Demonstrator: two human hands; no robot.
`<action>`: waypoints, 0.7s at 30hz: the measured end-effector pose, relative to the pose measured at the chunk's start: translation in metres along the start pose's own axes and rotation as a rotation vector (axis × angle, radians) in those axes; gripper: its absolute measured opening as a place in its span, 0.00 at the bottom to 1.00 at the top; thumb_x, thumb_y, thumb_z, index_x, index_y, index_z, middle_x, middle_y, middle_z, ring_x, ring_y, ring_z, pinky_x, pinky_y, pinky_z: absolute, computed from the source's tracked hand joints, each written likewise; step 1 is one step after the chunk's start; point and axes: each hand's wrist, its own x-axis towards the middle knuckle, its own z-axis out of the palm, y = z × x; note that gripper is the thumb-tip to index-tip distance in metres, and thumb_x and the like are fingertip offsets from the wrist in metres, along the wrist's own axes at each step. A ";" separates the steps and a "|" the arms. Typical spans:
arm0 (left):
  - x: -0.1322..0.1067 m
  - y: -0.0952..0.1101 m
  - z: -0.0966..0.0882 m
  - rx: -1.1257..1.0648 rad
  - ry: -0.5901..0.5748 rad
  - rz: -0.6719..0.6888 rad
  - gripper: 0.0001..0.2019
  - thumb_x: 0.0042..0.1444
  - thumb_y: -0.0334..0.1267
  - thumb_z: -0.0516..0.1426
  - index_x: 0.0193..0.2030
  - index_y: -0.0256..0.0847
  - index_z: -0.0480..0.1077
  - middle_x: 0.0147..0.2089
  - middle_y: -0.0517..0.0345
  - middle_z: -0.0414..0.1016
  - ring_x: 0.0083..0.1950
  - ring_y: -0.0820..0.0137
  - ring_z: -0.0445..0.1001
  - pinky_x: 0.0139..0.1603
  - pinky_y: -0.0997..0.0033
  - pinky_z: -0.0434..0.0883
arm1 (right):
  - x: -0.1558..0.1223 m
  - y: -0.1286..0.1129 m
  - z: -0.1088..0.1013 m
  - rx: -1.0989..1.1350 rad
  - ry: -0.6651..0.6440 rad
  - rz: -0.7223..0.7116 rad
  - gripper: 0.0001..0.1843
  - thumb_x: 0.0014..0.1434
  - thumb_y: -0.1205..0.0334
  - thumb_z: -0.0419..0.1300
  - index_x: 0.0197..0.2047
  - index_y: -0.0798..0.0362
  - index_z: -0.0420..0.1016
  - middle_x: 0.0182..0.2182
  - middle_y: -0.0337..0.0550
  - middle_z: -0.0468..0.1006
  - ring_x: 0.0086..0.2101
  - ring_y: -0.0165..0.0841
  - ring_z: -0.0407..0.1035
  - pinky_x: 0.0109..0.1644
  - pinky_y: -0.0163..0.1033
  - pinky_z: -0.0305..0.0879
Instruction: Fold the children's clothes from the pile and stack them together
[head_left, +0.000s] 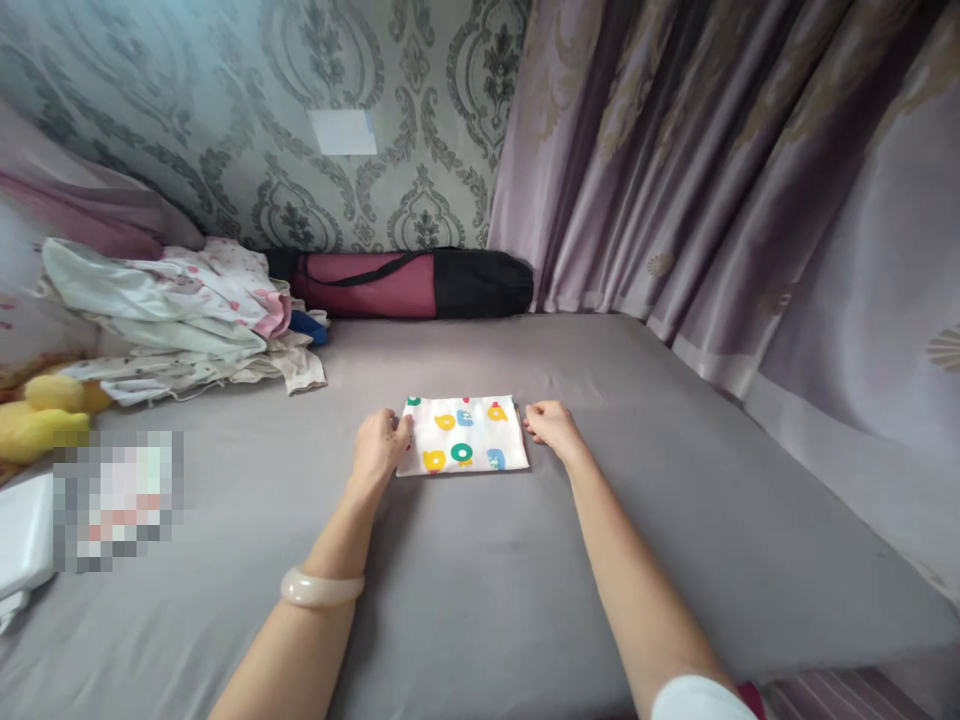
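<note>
A white folded cloth (480,436) printed with yellow, green, blue and red shapes lies flat as a neat rectangle on the grey bed sheet. At its left edge my left hand (382,440) is closed, with thumb and fingers pinching the fabric; a pale bangle (322,588) circles that wrist. My right hand (553,426) is at the opposite edge, its fingers curled in against the upper right side of the cloth. The right fingertips are partly hidden, but they appear to grip the edge.
Rumpled clothes (202,310) are heaped at the back left, beside a maroon and black cylindrical bag (405,284) along the wall. A yellow plush toy (49,420), a white device (26,535) and a blurred item (124,500) are on the left. Curtains (675,180) hang at right.
</note>
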 end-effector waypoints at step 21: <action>-0.009 0.016 -0.018 -0.967 -0.287 -0.394 0.24 0.40 0.54 0.66 0.36 0.34 0.74 0.18 0.66 0.64 0.19 0.74 0.64 0.21 0.76 0.58 | 0.001 0.001 0.011 -0.098 -0.191 -0.107 0.12 0.53 0.54 0.62 0.27 0.54 0.72 0.22 0.38 0.75 0.22 0.28 0.68 0.23 0.29 0.57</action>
